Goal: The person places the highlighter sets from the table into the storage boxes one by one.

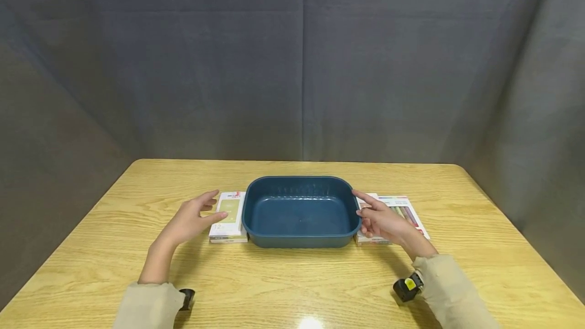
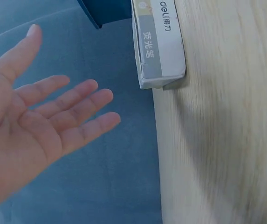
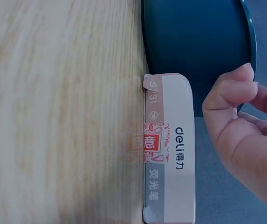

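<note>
A dark blue plastic basin stands between two sets of highlighter boxes. My left hand is held over the left highlighter box, fingers spread and relaxed, holding nothing. In the left wrist view the palm of that left hand faces the camera, apart from the white box. My right hand is at the basin's right rim, its index finger stretched along the edge, over the right highlighter boxes. In the right wrist view some fingers of the right hand are bent beside the basin.
The wooden table has rounded far corners. A grey curtain hangs behind it and along both sides. In the right wrist view a Deli highlighter box lies against the basin. Black wrist straps sit at the sleeves.
</note>
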A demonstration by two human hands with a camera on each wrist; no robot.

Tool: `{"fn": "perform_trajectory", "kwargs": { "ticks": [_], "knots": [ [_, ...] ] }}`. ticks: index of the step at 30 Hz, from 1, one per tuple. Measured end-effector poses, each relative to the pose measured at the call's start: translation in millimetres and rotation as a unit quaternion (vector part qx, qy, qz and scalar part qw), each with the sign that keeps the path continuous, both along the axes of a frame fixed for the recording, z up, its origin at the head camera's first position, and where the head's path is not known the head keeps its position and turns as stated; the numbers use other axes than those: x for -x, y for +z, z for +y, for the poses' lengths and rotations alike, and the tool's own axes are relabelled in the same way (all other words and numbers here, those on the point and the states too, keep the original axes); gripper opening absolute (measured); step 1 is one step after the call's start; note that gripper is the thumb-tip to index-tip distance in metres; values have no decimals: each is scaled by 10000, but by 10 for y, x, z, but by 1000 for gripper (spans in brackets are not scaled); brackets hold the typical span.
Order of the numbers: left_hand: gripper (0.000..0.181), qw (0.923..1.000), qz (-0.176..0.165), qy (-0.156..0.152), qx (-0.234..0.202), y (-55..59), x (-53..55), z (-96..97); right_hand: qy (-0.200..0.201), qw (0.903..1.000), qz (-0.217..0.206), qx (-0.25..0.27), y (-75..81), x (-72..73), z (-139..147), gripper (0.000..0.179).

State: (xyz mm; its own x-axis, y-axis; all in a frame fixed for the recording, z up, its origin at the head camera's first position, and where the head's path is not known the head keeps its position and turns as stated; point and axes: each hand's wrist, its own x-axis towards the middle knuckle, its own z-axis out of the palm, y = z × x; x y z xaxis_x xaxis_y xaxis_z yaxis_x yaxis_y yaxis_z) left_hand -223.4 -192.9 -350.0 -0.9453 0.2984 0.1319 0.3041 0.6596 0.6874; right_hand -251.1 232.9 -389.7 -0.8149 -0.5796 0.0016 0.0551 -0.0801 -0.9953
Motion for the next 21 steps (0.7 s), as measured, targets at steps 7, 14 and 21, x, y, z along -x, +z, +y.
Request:
{"fn": "perform_trajectory", "kwargs": {
  "ticks": [7,14,21],
  "knots": [
    [65,9994,-340,65,-36,-1,22,9,-294,9990,-211,-269,48,-38,-30,67],
    [66,9981,-570,195,-151,-12,62,11,-500,9970,-355,-464,99,-42,-61,61],
    [64,9970,-685,325,-173,-56,79,23,-459,9976,-329,-409,64,-21,-40,61]
  ]
}}
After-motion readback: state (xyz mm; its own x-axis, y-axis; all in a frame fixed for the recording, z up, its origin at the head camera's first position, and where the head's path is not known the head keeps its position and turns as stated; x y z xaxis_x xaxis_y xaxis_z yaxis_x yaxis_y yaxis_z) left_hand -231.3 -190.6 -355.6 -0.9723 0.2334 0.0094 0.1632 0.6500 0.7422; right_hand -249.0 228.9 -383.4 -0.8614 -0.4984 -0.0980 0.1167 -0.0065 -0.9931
